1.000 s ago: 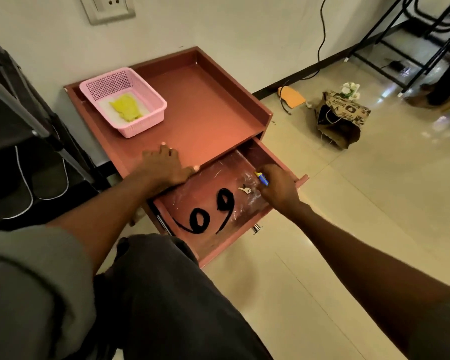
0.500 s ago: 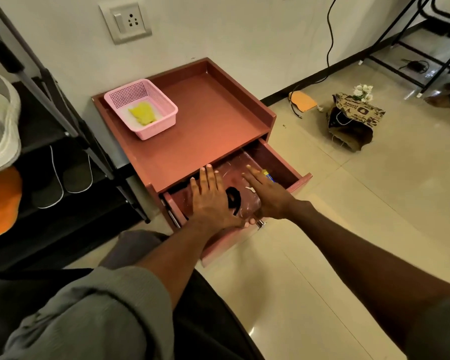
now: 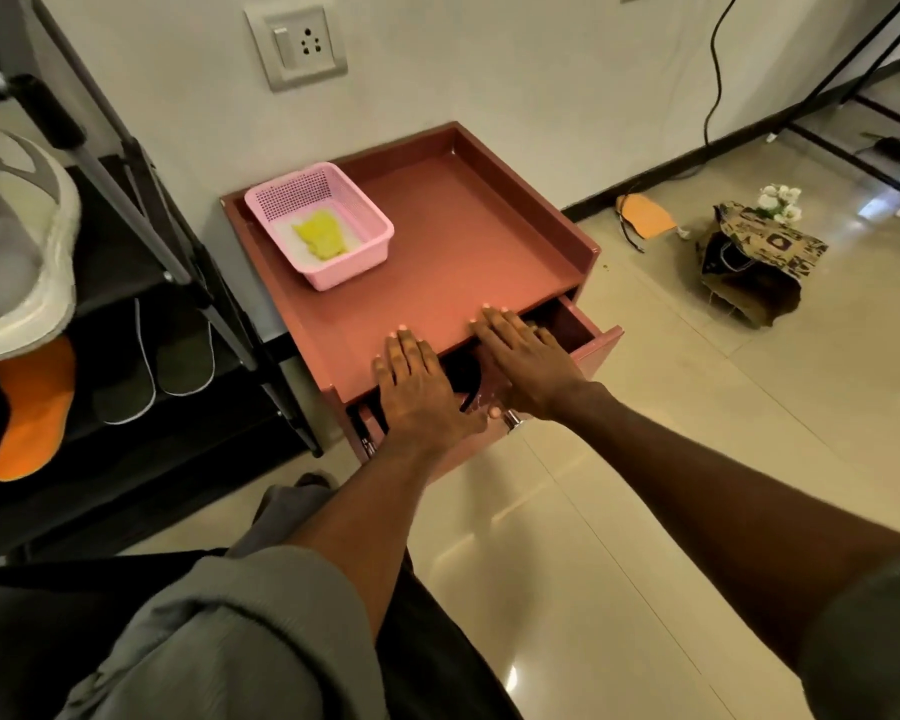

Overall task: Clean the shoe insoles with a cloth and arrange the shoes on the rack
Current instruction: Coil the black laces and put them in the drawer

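Cloth (image 3: 322, 236) in pink basket (image 3: 370, 210), drawer (image 3: 601, 340) ajar

pink basket (image 3: 354, 210); yellow cloth (image 3: 321, 236); reddish-brown cabinet (image 3: 453, 241); orange insoles (image 3: 27, 407)

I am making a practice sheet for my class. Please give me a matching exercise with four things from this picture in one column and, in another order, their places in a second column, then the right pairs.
Things:
1. yellow cloth
2. orange insoles
3. left hand
4. paper bag

Places:
A. on the floor, near the wall
B. inside the pink basket
C. on a shelf of the black shoe rack
D. over the partly open drawer, fingers flat

Pairs: 1-B, 2-C, 3-D, 4-A
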